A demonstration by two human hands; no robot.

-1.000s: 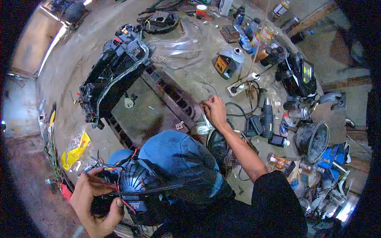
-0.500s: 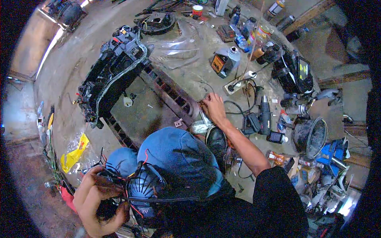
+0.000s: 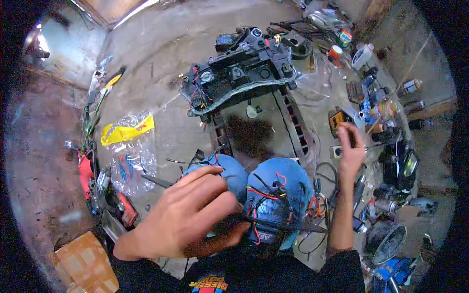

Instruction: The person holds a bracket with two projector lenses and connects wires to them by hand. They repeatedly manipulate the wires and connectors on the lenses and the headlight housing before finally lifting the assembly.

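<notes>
My left hand (image 3: 195, 215) is closed round a dark part with black wires, held above my lap in the lower middle; most of that part is hidden by the fingers. Red, yellow and black wires (image 3: 264, 194) spread over my right knee beside it. My right hand (image 3: 351, 149) is raised at the right, near the grey bottle with an orange label (image 3: 337, 118). Its fingers are curled together, and whatever they may hold is too small to make out. Ahead lies a black headlight housing (image 3: 239, 73) with a grey sealant edge, across a dark slotted frame (image 3: 296, 124).
A yellow strip in clear plastic (image 3: 128, 131) lies at the left, near a red-handled tool (image 3: 128, 210). Bottles (image 3: 383, 110) and a red tin (image 3: 335, 52) stand at the right. Orange-handled scissors (image 3: 316, 207) and a round metal pot (image 3: 391, 244) are lower right.
My view has turned left. My right hand has lifted from the floor by my shoe. My left hand, with the wired part, now appears nearer the middle of the view.
</notes>
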